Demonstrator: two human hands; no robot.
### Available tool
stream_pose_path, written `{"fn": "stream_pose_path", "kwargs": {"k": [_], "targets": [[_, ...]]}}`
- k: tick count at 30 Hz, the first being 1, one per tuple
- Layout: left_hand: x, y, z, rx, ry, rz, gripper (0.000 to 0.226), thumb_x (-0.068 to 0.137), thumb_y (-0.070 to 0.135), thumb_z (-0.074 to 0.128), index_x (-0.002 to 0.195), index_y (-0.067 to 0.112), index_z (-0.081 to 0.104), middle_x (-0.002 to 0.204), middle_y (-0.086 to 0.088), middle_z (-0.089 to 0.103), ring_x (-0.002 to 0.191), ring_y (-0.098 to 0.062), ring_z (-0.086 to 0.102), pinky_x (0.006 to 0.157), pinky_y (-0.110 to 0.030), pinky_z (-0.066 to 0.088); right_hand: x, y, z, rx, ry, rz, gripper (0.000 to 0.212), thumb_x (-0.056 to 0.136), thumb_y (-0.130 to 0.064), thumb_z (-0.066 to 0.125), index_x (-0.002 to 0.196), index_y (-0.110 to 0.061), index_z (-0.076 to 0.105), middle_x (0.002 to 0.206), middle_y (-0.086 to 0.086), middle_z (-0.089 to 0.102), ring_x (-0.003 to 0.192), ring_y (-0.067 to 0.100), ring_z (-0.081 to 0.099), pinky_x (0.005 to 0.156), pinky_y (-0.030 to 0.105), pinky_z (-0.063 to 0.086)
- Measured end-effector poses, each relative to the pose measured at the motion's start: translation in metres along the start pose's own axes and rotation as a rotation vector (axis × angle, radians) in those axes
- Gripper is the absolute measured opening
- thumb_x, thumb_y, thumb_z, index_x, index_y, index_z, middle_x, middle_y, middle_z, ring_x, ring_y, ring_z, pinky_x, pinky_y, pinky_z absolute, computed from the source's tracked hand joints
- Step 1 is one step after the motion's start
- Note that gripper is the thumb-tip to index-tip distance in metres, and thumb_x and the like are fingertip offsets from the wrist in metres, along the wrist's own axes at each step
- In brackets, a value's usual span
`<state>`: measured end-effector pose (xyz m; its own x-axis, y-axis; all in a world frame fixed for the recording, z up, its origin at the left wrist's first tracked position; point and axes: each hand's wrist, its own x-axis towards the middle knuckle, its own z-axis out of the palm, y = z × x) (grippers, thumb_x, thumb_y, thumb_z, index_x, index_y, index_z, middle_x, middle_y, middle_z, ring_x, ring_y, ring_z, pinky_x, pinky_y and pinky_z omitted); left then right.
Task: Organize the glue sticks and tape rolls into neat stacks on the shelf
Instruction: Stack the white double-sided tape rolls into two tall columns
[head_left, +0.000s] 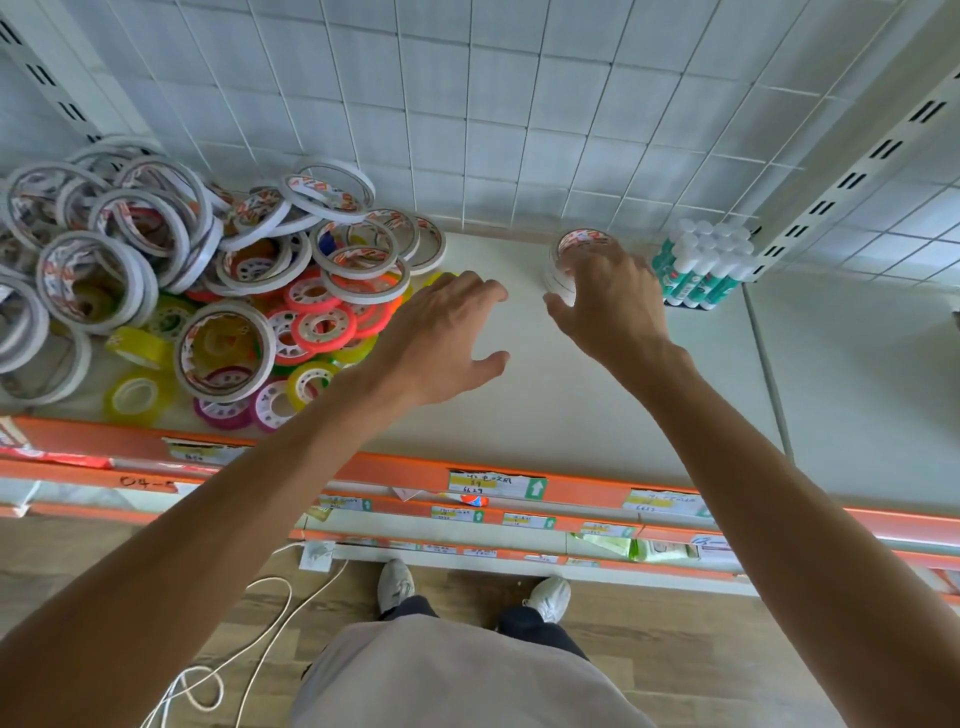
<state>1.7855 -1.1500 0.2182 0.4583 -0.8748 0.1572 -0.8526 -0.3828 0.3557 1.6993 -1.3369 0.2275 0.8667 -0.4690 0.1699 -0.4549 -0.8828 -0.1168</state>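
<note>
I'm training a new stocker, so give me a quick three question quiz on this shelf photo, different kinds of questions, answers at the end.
1. True or false: the glue sticks stand upright at the shelf's right end.
2. What does the right hand reach over?
A. a small stack of white tape rolls
B. the glue sticks
C. a price label
3. Fill in: the left hand is open and holds ____.

Key: 1 true; 2 A; 3 nothing.
</note>
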Motion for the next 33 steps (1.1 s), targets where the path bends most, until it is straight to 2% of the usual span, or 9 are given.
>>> {"fn": "stream_pose_path", "kwargs": {"k": [4, 13, 17, 21, 23, 25, 28, 30, 33], "targets": [[-0.007, -0.010, -0.006, 0.009, 0.005, -0.014, 0.051, 0.088, 0.039, 0.069, 0.130, 0.012, 0.057, 0.124, -0.005, 0.060, 0.116, -0.026, 0.055, 0.093, -0.040, 0.048, -0.008, -0.019, 0.004, 0.176, -0.080, -0.108, 0.037, 0.090, -0.030, 0.066, 0.124, -0.015, 0.065, 0.120, 0.005, 0.068, 0.111, 0.028, 0.062, 0.087, 0.040, 0.052], [-0.056, -0.073, -0.045, 0.071, 0.085, -0.092, 0.038, 0.087, 0.040, 0.066, 0.116, 0.014, 0.064, 0.111, -0.004, 0.063, 0.103, -0.026, 0.059, 0.081, -0.041, 0.051, 0.011, -0.111, 0.023, 0.412, -0.191, -0.254, 0.049, 0.091, -0.036, 0.066, 0.136, -0.022, 0.053, 0.130, 0.007, 0.056, 0.117, 0.028, 0.054, 0.092, 0.034, 0.044], [-0.068, -0.111, -0.071, 0.180, 0.125, -0.169, 0.035, 0.087, 0.035, 0.068, 0.114, 0.011, 0.066, 0.107, -0.006, 0.064, 0.103, -0.029, 0.059, 0.081, -0.040, 0.048, 0.032, -0.149, 0.037, 0.456, -0.180, -0.214, 0.053, 0.092, -0.045, 0.063, 0.139, -0.024, 0.051, 0.142, 0.011, 0.046, 0.134, 0.029, 0.041, 0.106, 0.045, 0.042], [-0.062, -0.143, -0.091, 0.195, 0.223, -0.280, 0.037, 0.089, 0.027, 0.068, 0.120, 0.007, 0.062, 0.117, -0.011, 0.059, 0.110, -0.028, 0.055, 0.088, -0.041, 0.049, 0.050, -0.174, 0.052, 0.446, -0.247, -0.070, 0.066, 0.084, -0.064, 0.062, 0.135, -0.024, 0.050, 0.148, 0.011, 0.041, 0.137, 0.031, 0.039, 0.106, 0.048, 0.042], [-0.054, -0.156, -0.095, 0.182, 0.218, -0.330, 0.034, 0.091, 0.025, 0.067, 0.117, 0.004, 0.063, 0.116, -0.013, 0.059, 0.110, -0.029, 0.056, 0.088, -0.041, 0.048, 0.056, -0.179, 0.057, 0.429, -0.244, -0.053, 0.070, 0.078, -0.073, 0.057, 0.125, -0.021, 0.058, 0.138, 0.011, 0.052, 0.127, 0.031, 0.049, 0.099, 0.047, 0.048], [-0.045, -0.165, -0.095, 0.217, 0.174, -0.361, 0.025, 0.091, 0.023, 0.065, 0.104, 0.002, 0.067, 0.105, -0.014, 0.063, 0.098, -0.033, 0.060, 0.081, -0.044, 0.050, 0.059, -0.181, 0.060, 0.409, -0.210, -0.082, 0.063, 0.078, -0.076, 0.052, 0.092, -0.017, 0.069, 0.108, 0.010, 0.066, 0.102, 0.027, 0.060, 0.082, 0.039, 0.053], [-0.038, -0.170, -0.092, 0.241, 0.199, -0.379, 0.015, 0.091, 0.017, 0.066, 0.094, 0.003, 0.069, 0.095, -0.013, 0.067, 0.088, -0.031, 0.063, 0.071, -0.041, 0.050, 0.061, -0.181, 0.056, 0.392, -0.175, -0.097, 0.066, 0.084, -0.066, 0.061, 0.065, -0.003, 0.069, 0.067, 0.008, 0.064, 0.065, 0.024, 0.058, 0.055, 0.029, 0.040], [-0.037, -0.172, -0.092, 0.239, 0.221, -0.375, 0.010, 0.091, 0.016, 0.068, 0.095, 0.007, 0.070, 0.094, -0.010, 0.069, 0.086, -0.029, 0.064, 0.066, -0.038, 0.047, 0.060, -0.181, 0.050, 0.367, -0.132, -0.095, 0.065, 0.083, -0.064, 0.065, 0.068, -0.001, 0.071, 0.065, 0.009, 0.066, 0.061, 0.025, 0.061, 0.049, 0.026, 0.038], [-0.042, -0.171, -0.096, 0.218, 0.254, -0.363, 0.012, 0.091, 0.020, 0.070, 0.099, 0.011, 0.072, 0.096, -0.005, 0.072, 0.087, -0.026, 0.066, 0.066, -0.033, 0.042, 0.056, -0.177, 0.039, 0.327, -0.094, -0.143, 0.061, 0.081, -0.063, 0.068, 0.072, -0.002, 0.071, 0.078, 0.011, 0.065, 0.070, 0.025, 0.059, 0.055, 0.034, 0.045]]}}
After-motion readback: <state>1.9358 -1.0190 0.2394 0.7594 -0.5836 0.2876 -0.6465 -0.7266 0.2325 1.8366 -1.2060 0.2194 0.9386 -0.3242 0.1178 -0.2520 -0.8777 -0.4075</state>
